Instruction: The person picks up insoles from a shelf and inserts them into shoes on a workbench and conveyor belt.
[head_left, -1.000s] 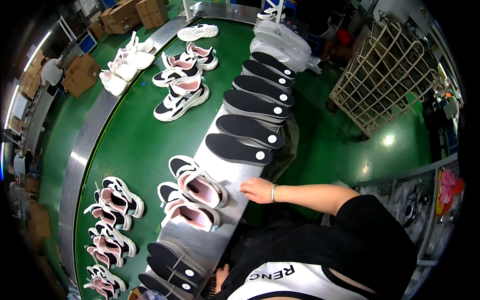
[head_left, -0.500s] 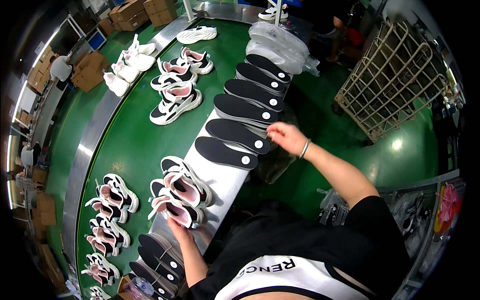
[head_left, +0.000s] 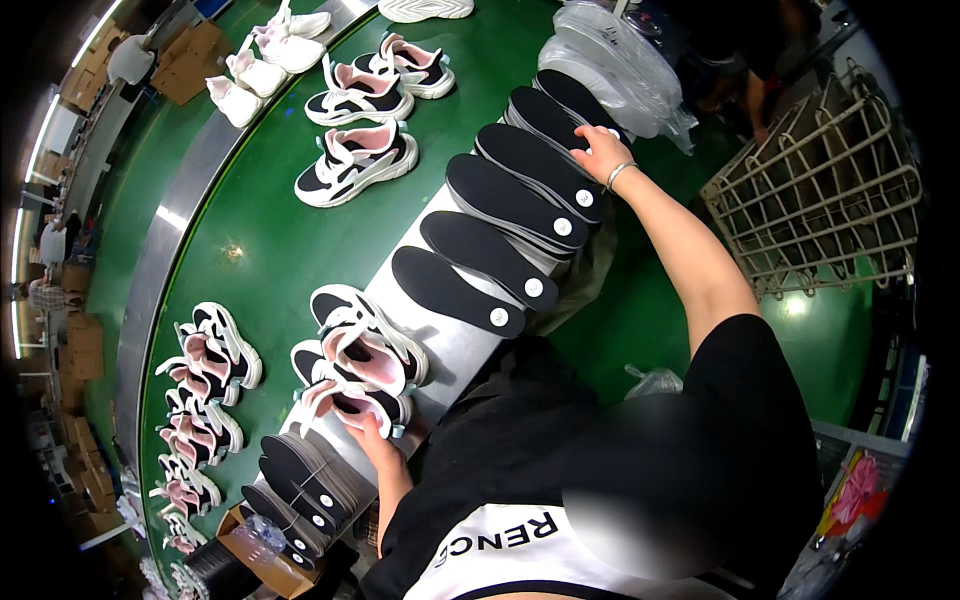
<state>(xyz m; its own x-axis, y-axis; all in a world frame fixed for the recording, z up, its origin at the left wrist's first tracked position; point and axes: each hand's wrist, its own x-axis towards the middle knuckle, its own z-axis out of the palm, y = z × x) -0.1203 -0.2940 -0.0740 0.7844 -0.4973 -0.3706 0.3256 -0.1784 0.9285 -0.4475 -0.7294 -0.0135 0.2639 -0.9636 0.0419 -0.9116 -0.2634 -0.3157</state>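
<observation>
My left hand is closed on the heel of a black and white sneaker with pink lining. Against that shoe, on the metal ledge, rests a matching sneaker. My right hand reaches to the far part of the row of black insoles, finger and thumb parted over the heel end of an insole stack. The hand partly covers that heel. Closer to me lie more insoles with round white heel stickers, then a nearer pair of insoles.
Several sneakers stand on the green belt, with more at left. Clear plastic bags lie beyond the insoles. Tied insole bundles and an open carton are near left. A wire cage cart stands right.
My right hand has moved away from me, from beside the nearer insoles to the farther stacks. My left hand stays on the sneaker's heel. The view has shifted.
</observation>
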